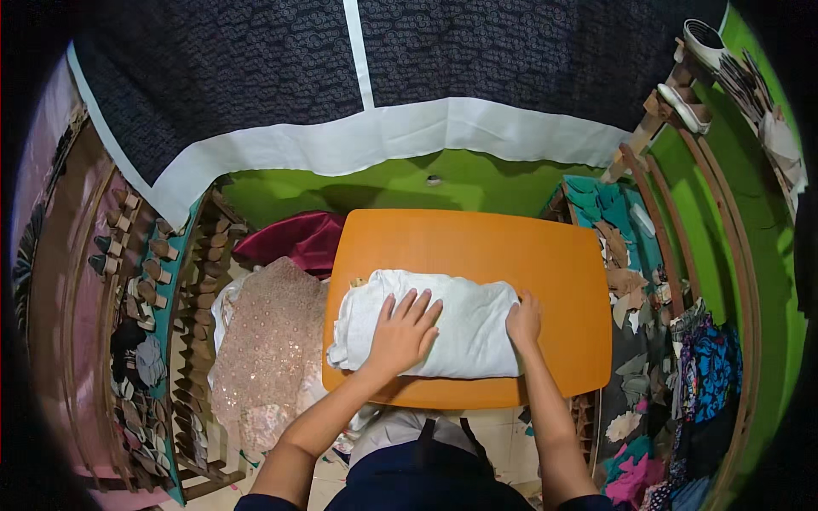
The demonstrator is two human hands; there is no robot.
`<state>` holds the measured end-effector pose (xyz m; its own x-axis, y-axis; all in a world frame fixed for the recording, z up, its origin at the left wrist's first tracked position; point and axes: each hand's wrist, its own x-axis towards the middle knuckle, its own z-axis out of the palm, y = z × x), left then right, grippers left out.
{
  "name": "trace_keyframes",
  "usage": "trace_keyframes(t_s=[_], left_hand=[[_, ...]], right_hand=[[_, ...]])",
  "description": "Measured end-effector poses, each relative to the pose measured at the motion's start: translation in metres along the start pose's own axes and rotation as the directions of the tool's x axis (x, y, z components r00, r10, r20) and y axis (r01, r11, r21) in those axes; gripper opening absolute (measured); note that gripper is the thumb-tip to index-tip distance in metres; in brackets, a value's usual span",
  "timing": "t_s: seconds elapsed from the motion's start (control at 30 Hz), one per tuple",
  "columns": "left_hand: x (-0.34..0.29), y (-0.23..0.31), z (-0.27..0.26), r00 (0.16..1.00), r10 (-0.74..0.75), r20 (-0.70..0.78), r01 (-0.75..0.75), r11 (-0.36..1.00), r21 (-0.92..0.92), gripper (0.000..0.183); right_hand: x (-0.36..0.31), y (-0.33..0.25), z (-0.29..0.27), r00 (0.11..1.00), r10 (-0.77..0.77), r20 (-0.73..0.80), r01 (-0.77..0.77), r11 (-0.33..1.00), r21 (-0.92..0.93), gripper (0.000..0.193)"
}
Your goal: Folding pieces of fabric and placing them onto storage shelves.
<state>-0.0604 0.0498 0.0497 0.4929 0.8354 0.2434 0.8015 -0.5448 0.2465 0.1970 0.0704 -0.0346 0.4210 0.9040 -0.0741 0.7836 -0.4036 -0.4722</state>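
"Where's the white cloth [473,319]?"
"In a folded bundle on the orange table [562,298]."
"And the hands?"
"The left hand [402,336] lies on top of it, fingers spread. The right hand [524,322] touches its right end, fingers bent; I can't tell whether they pinch it."
"Around that?"
"Left of the table, a sparkly beige cloth [268,341]; beyond, a dark curtain [239,72]."

A dark, white-edged curtain [230,68] hangs before a green wall [290,189].

There are two hands [403,335] [523,321], one white cloth bundle [473,328], one orange table [567,294] and one maroon cloth [300,241]
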Motion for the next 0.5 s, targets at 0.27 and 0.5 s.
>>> trace_keyframes(t_s=[0.27,0.5], left_hand=[[0.004,-0.029,0.022,0.991,-0.13,-0.017,0.127,0.985,-0.12,0.04],[0.007,-0.06,0.055,0.979,-0.204,0.03,0.206,0.966,-0.155,0.036]], right_hand=[[-0.048,-0.084,0.007,0.788,-0.613,0.056,0.614,0.789,-0.007,0.045],[-0.037,-0.072,0.06,0.852,-0.498,0.161,0.495,0.867,0.064,0.044]])
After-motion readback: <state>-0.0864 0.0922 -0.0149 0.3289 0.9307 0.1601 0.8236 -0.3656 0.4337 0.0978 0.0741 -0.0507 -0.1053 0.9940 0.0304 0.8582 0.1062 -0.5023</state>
